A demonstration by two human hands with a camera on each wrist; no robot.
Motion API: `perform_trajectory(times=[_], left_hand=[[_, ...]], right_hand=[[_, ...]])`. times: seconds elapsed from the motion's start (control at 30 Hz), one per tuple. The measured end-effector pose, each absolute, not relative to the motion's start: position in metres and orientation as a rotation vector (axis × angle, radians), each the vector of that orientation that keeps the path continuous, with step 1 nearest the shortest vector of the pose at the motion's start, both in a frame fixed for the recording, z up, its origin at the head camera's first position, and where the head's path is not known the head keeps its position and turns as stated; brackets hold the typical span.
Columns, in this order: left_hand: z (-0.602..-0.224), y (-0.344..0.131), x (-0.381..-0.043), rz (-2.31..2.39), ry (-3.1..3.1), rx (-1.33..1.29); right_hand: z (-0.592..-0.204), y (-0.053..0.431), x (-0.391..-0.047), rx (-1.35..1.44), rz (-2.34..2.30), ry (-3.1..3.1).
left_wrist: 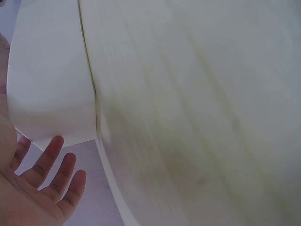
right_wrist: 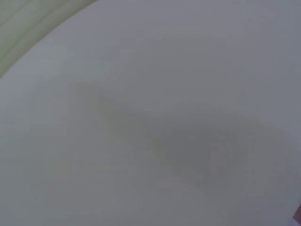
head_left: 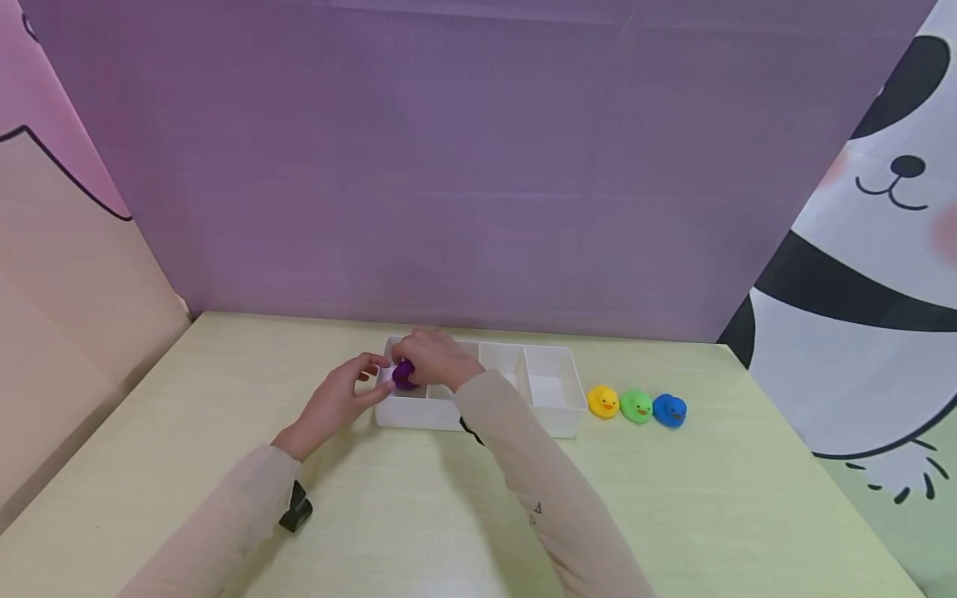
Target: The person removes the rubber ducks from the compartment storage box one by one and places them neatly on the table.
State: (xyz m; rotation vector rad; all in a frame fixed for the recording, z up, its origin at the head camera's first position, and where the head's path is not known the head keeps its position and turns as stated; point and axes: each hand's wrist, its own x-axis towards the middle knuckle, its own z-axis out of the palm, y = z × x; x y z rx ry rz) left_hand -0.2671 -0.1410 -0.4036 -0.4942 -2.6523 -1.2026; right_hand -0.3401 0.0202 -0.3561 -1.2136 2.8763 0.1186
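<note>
In the head view, a white divided box (head_left: 419, 415) stands on the table. My right hand (head_left: 437, 359) reaches into its leftmost compartment and grips a rounded purple toy duck (head_left: 404, 375), whose face is hidden. My left hand (head_left: 340, 403) is at the box's left end, thumb and fingers spread apart, the thumb tip close to the duck; whether it touches is unclear. The left wrist view shows loosely bent fingers (left_wrist: 70, 190) of that hand beside the box's outer wall (left_wrist: 51, 70). A blurred white surface fills most of the right wrist view.
Right of the box, a yellow duck (head_left: 602, 402), a green duck (head_left: 637, 406) and a blue duck (head_left: 669, 410) sit in a row on the pale table (head_left: 748, 498). A purple backdrop (head_left: 478, 166) rises behind the table's far edge. A panda-print panel (head_left: 882, 316) stands at the right.
</note>
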Motion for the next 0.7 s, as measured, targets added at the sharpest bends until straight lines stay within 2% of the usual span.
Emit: perform_trajectory(times=[0.7], left_hand=[[-0.4063,-0.1423,-0.2685,-1.183,-2.671,-0.466]], right_hand=[[-0.3474,0.0241,-0.3341,-1.261,0.118,2.869]])
